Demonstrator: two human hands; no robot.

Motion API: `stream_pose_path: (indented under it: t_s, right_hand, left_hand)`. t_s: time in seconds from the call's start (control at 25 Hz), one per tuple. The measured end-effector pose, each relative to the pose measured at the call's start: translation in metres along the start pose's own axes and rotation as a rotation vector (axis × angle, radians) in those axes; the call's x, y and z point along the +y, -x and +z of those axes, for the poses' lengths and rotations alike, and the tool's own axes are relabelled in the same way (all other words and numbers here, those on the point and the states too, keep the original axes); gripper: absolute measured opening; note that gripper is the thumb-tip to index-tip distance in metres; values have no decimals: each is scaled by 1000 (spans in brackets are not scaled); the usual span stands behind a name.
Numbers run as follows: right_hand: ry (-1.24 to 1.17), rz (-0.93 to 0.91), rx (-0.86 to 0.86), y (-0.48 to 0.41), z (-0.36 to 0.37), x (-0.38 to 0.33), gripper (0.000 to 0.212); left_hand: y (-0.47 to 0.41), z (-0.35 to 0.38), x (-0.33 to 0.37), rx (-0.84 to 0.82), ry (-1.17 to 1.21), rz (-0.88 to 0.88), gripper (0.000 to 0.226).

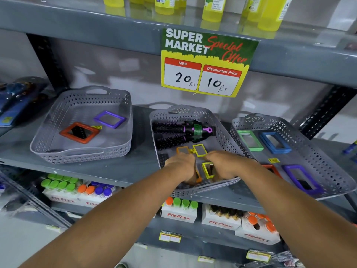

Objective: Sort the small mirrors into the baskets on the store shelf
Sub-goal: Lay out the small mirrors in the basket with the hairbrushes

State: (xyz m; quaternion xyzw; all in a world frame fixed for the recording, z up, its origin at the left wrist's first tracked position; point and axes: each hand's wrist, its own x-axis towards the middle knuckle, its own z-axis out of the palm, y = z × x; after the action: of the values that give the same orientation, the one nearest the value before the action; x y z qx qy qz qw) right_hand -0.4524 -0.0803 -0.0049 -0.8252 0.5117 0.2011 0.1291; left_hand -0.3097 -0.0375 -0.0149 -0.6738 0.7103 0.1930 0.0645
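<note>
Both forearms reach in over the shelf edge, hands down in the near end of the middle basket [174,113]. Right hand [225,165] pinches a small yellow-framed mirror [208,169], tilted up on edge between the two hands. Left hand [182,167] is curled over something orange [198,177] at its fingertips, likely another small mirror, but the grip itself is hidden, can't tell.

Just beyond the hands, two more small mirrors lie flat on the basket floor: orange-framed [182,150] and yellow-framed [200,150], near touching. Past those, black and purple hairbrushes [173,135].

Left of the grip, well apart: left basket [81,120] with a bigger orange mirror and a purple one. Right of the grip: right basket [289,151] with green, blue and purple large mirrors.

Risks, judged: the middle basket overhangs the shelf front, so pressing its near rim could tip it. The edge-held mirror could slip from the pinch. Hands crowd each other, so one may knock the other's mirror.
</note>
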Motion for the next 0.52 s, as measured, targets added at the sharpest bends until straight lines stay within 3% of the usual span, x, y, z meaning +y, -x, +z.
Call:
stream_pose_path:
  t_s: [0.08, 0.24, 0.52]
  right_hand:
    - [57, -39, -14, -9, 4, 2, 69]
    - [112, -51, 17, -23, 14, 10, 47]
    - [91, -53, 39, -29, 17, 16, 46]
  left_hand:
    - [0, 0, 0, -5, -5, -1, 30]
    - [1, -1, 0, -8, 13, 10, 27]
    - [0, 0, 0, -3, 15, 9, 23]
